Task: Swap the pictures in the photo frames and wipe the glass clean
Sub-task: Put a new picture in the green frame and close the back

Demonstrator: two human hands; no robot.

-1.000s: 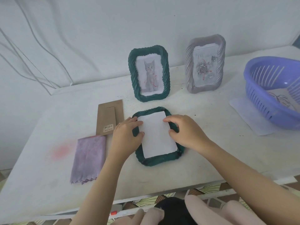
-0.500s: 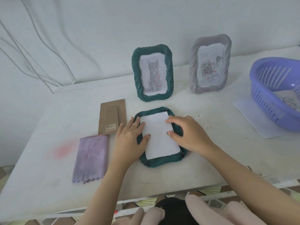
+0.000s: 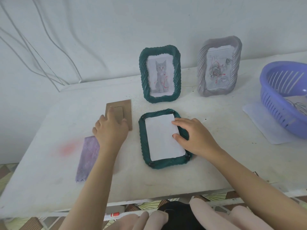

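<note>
A dark green frame [image 3: 144,143] lies face down on the white table [image 3: 216,163], with a white sheet of paper [image 3: 162,138] resting in its back opening. My right hand [image 3: 191,135] presses on the paper's right edge, fingers spread. My left hand [image 3: 110,128] lies flat on the brown cardboard backing board [image 3: 127,108] to the left of the frame; its grip cannot be made out. A purple cloth [image 3: 88,158] lies under my left forearm. At the back stand a green frame with a cat picture [image 3: 160,73] and a grey frame with a rose picture [image 3: 218,67].
A purple plastic basket [image 3: 282,100] with a picture inside sits at the right on a white sheet [image 3: 259,123]. Cables hang down the wall at the left. A faint red stain [image 3: 69,147] marks the table's left side.
My left hand has left the lying frame and moved left onto the cardboard backing board. My right hand stays on the paper.
</note>
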